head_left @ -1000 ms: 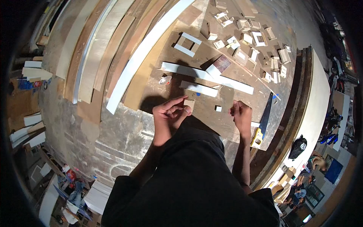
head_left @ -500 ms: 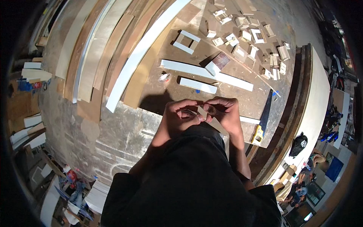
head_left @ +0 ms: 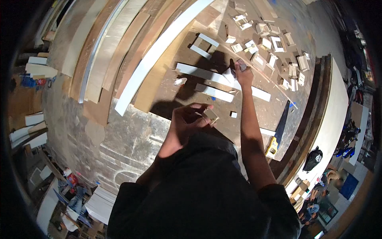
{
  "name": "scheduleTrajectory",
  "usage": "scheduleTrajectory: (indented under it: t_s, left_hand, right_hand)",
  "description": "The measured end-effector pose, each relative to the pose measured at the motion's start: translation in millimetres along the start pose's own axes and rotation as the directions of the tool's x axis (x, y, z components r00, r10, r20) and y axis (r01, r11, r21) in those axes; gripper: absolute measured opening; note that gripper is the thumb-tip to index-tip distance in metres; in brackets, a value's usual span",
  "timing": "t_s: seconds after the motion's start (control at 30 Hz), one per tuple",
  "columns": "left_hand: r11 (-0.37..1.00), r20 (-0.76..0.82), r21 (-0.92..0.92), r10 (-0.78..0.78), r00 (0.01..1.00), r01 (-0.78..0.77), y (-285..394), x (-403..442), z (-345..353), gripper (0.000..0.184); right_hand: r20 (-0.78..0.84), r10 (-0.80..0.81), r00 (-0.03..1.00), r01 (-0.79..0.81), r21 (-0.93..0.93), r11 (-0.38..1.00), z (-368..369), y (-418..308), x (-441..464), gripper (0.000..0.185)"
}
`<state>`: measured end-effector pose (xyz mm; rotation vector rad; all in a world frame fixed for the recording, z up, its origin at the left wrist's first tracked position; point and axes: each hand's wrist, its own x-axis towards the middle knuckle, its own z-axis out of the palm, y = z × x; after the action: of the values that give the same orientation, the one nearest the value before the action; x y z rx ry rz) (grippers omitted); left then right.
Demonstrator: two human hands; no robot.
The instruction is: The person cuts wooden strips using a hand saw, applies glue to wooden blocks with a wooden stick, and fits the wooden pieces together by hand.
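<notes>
My left hand (head_left: 185, 124) is closed around a small pale wooden piece (head_left: 211, 114), held close to my body above the near edge of the worktable (head_left: 119, 139). My right arm stretches forward, and my right hand (head_left: 244, 76) has its fingers closed on a brown-and-white sheet-like piece (head_left: 229, 75). That piece lies over a long white strip (head_left: 254, 92); the fingers hide part of it. A shorter white strip (head_left: 215, 93) is nearer to me. Between the two hands a small white block (head_left: 233, 114) rests on the table.
Several small wooden frames (head_left: 278, 44) are scattered at the far right, with a square frame (head_left: 204, 46) left of them. A handsaw (head_left: 272, 146) with a yellow handle lies at the right edge. Long boards (head_left: 131, 59) cover the left. People (head_left: 314, 207) are at lower right.
My right hand has left the left hand and moved forward to the brown-and-white piece. My left hand keeps the wooden piece near my body. The small white block now shows on the table.
</notes>
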<state>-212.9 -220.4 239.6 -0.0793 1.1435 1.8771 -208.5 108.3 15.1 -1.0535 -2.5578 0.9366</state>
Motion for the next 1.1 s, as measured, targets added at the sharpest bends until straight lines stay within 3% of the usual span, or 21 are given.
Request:
scheduleTrajectory:
  t_s: [0.07,0.1,0.2,0.3,0.37,0.43,0.47,0.53,0.6,0.63,0.67,0.7,0.73,0.77,0.83,0.9,1.0,1.1]
  left_hand:
    - [0.971,-0.008,0.217,0.101,0.995,-0.097,5.7,-6.4,-1.3,0.028]
    - [0.970,-0.020,0.217,0.111,0.994,-0.104,9.0,-9.5,-2.3,0.028]
    - [0.931,-0.054,0.332,0.176,0.983,-0.149,16.1,-14.6,-4.6,0.023]
    - [0.923,-0.150,0.363,0.191,0.970,-0.126,15.7,-15.8,-7.2,0.020]
    - [0.956,-0.183,0.257,0.189,0.965,-0.138,15.7,-14.3,-9.7,0.022]
    - [0.940,-0.199,0.311,0.212,0.957,-0.143,24.5,-12.6,-8.3,0.022]
    - [0.917,-0.206,0.372,0.232,0.951,-0.143,28.1,-11.4,-7.8,0.021]
    - [0.918,-0.216,0.351,0.270,0.938,-0.184,23.2,-2.8,-14.0,0.021]
    - [0.918,-0.228,0.331,0.302,0.926,-0.218,22.2,2.7,-15.1,0.021]
    - [0.853,-0.206,0.449,0.388,0.898,-0.266,24.7,5.8,-13.7,0.021]
    - [0.771,-0.168,0.558,0.468,0.868,-0.307,26.8,7.5,-10.8,0.020]
    - [0.771,-0.158,0.556,0.465,0.871,-0.311,29.3,8.2,-4.9,0.020]
    - [0.831,-0.195,0.478,0.417,0.888,-0.286,32.4,9.1,3.6,0.023]
    - [0.881,-0.226,0.396,0.366,0.903,-0.258,33.2,10.0,10.1,0.026]
    - [0.890,-0.172,0.352,0.367,0.914,-0.291,28.7,8.4,18.5,0.025]
    - [0.897,-0.125,0.308,0.368,0.921,-0.317,26.0,0.2,22.6,0.023]
    - [0.877,0.050,0.405,0.260,0.964,-0.258,30.9,-16.2,27.1,0.018]
    - [0.868,0.051,0.329,0.378,0.925,-0.372,20.8,-24.2,21.1,0.015]
  right_hand:
    - [-0.159,0.431,0.888,-0.459,-0.285,0.841,25.6,-2.5,15.2,0.101]
    - [-0.149,0.422,0.894,-0.447,-0.284,0.848,26.0,-12.9,15.6,0.101]
    - [-0.075,0.627,0.776,-0.610,-0.345,0.713,20.1,-41.2,17.1,0.119]
    - [-0.047,0.655,0.755,-0.630,-0.330,0.703,24.9,-34.0,24.8,0.122]
    - [-0.080,0.585,0.807,-0.574,-0.339,0.745,25.3,-12.5,31.0,0.104]
    - [-0.029,0.466,0.884,-0.467,-0.057,0.882,7.4,-1.3,21.9,0.082]
    - [-0.115,0.385,0.916,-0.382,0.049,0.923,-12.4,-24.3,1.3,0.062]
    - [-0.126,0.356,0.926,-0.309,0.292,0.905,-24.1,8.3,-32.3,0.047]
    - [0.094,0.256,0.962,-0.245,0.710,0.660,-85.8,-73.8,-97.6,0.034]
    - [0.257,0.220,0.941,-0.333,0.818,0.470,-104.9,-88.8,-121.7,0.032]
    - [0.275,0.225,0.935,-0.355,0.747,0.563,-124.8,-115.2,-142.5,0.038]
    - [0.357,0.123,0.926,-0.360,0.741,0.567,-139.5,-122.1,-163.6,0.042]
    - [0.414,0.051,0.909,-0.373,0.753,0.542,-149.6,-128.7,-182.6,0.048]
    - [0.471,-0.062,0.880,-0.403,0.810,0.427,-159.7,-146.2,-196.4,0.055]
    - [0.280,-0.040,0.959,-0.210,0.798,0.565,-152.9,-150.8,-219.7,0.061]
    - [0.227,-0.140,0.964,-0.084,0.758,0.647,-150.7,-153.3,-224.2,0.061]
    - [0.198,-0.136,0.971,-0.063,0.757,0.650,-153.3,-167.4,-222.0,0.058]
    - [0.210,-0.174,0.962,-0.048,0.758,0.650,-157.6,-170.3,-227.5,0.056]
